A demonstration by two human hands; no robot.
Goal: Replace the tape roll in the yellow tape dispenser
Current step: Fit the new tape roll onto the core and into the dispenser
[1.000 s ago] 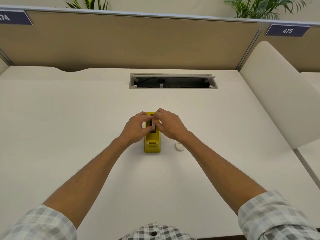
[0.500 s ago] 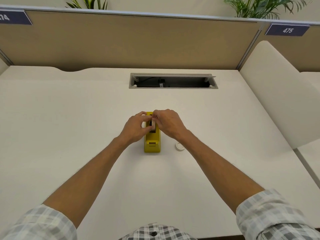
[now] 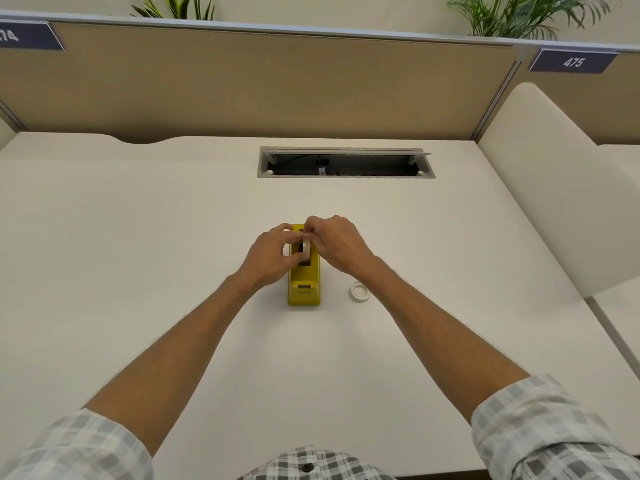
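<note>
Near the middle of the bench (image 3: pixel 138 237), both hands pinch a tape roll (image 3: pixel 306 246) upright in the yellow tape dispenser (image 3: pixel 304 289): left hand (image 3: pixel 270 258), right hand (image 3: pixel 337 245). Another roll (image 3: pixel 359 291) lies flat just right of it.

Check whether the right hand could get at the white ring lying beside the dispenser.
Probably yes. The white ring lies bare on the desk, right of the yellow dispenser, just under the right hand. Nothing covers it, but that hand is busy with the tape roll.

An office cubicle is shown: a white desk (image 3: pixel 138 237) is backed by a tan partition (image 3: pixel 277 84), numbered sign (image 3: pixel 573 61) above.
</note>
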